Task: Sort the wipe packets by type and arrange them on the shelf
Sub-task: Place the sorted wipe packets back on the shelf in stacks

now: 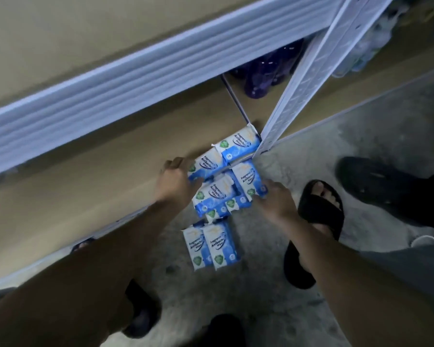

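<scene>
- L hand (176, 182): fingers curled over the far end of the edge pkt (206, 166), thumb under its near corner; pkt is held clamped, lying at the front of the bottom shelf board (85, 171).
- R hand (277, 201): fingertips curled round the lower end of the outer pkt (248, 180), which is gripped and tilted, just off the shelf edge.
- Corner pkt (238, 146): seen just beyond the L grip, on the board, touching the edge pkt and tucked against the foot of the white upright (298, 96).
- Loose heap (214, 196): several blue/white wipe pkts overlapped btwn the two grips, on the concrete floor (261, 284); exact count cannot be told.
- Floor pair (211, 246): two pkts side by side, touching, nearer the body than both grips.
- White upright: stands right beside the corner pkt, beyond the R grip, closing off that end of the board.
- Upper shelf rail (110, 91): white, overhangs the board beyond the L grip.
- Purple items (261, 78): blurred, far back on the board past the upright; type cannot be told.
- Black sandal (321, 211): worn on a foot just outboard of the R grip; dark shoe (376, 181) further out.
- Second sandal (140, 314): partly hidden under the L forearm.
</scene>
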Demonstrator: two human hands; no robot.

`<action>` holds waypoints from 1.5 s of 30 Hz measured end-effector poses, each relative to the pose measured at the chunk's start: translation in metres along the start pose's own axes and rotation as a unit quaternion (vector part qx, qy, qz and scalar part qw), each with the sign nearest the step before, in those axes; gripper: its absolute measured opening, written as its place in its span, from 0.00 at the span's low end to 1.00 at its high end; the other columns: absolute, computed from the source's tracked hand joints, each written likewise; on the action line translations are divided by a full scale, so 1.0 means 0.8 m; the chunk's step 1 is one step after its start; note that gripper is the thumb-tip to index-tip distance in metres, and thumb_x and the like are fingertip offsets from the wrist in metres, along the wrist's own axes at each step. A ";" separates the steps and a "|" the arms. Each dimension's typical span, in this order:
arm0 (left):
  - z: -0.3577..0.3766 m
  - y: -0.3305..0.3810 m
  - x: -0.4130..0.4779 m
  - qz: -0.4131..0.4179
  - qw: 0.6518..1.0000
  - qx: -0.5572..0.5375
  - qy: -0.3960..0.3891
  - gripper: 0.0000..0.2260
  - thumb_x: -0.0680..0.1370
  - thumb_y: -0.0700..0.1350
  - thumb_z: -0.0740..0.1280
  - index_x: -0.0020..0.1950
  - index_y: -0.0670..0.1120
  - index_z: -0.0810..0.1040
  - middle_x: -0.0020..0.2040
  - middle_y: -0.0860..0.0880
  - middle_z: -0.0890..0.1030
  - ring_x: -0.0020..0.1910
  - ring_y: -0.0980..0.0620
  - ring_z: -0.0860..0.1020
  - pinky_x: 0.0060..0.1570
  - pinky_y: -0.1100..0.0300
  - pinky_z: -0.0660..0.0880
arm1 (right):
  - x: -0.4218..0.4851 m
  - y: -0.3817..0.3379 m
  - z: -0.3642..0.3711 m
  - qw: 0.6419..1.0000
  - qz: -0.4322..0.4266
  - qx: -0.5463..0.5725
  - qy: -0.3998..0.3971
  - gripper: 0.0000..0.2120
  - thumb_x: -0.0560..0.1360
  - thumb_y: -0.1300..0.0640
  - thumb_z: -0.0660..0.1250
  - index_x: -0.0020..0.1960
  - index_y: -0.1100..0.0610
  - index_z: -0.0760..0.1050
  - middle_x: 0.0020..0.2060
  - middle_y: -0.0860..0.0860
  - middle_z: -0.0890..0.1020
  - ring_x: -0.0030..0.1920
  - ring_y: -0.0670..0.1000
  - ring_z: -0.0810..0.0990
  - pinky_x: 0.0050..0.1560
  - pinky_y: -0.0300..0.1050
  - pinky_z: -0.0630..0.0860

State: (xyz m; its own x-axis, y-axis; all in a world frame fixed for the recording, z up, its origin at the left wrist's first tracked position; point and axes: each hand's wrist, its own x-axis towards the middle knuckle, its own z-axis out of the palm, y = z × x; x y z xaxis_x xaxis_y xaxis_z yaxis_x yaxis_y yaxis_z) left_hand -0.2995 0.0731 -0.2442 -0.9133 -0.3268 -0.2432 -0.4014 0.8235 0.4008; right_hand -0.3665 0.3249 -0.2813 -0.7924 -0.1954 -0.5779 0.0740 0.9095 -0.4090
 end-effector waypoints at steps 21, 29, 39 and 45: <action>0.061 0.028 -0.041 0.072 0.988 0.077 -0.115 0.30 0.76 0.54 0.71 0.75 0.47 0.65 0.69 0.45 0.73 0.66 0.44 0.72 0.60 0.52 0.72 | 0.032 0.004 0.027 0.993 0.021 0.097 0.056 0.20 0.74 0.54 0.74 0.62 0.60 0.75 0.57 0.58 0.82 0.57 0.58 0.80 0.47 0.41 0.69; 0.037 0.009 -0.032 0.154 0.986 0.057 0.005 0.28 0.70 0.51 0.77 0.67 0.43 0.76 0.58 0.42 0.81 0.50 0.42 0.80 0.50 0.51 0.77 | 0.036 0.008 0.026 0.994 0.021 0.104 0.036 0.22 0.73 0.55 0.75 0.63 0.61 0.75 0.59 0.59 0.81 0.59 0.59 0.79 0.52 0.43 0.72; 0.006 -0.016 0.029 0.048 0.998 -0.039 -0.030 0.29 0.71 0.58 0.76 0.69 0.49 0.75 0.61 0.47 0.80 0.56 0.49 0.78 0.49 0.60 0.71 | 0.042 0.005 0.019 0.992 0.034 0.121 0.016 0.16 0.76 0.48 0.71 0.57 0.59 0.79 0.54 0.55 0.84 0.55 0.55 0.81 0.46 0.40 0.70; 0.007 -0.018 0.041 0.016 0.997 -0.070 -0.034 0.22 0.73 0.59 0.74 0.64 0.52 0.78 0.56 0.53 0.84 0.52 0.53 0.80 0.48 0.61 0.74 | 0.044 -0.001 0.028 0.991 0.039 0.123 0.040 0.17 0.74 0.51 0.73 0.56 0.60 0.77 0.53 0.56 0.83 0.53 0.56 0.82 0.43 0.42 0.71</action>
State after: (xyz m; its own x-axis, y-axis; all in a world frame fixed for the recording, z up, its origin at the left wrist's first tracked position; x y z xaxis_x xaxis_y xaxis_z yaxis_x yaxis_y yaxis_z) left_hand -0.3231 0.0532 -0.2634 -0.9210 -0.2656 -0.2849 -0.3821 0.7584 0.5281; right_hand -0.3806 0.3088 -0.3172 -0.8229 -0.0905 -0.5610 0.2735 0.8023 -0.5306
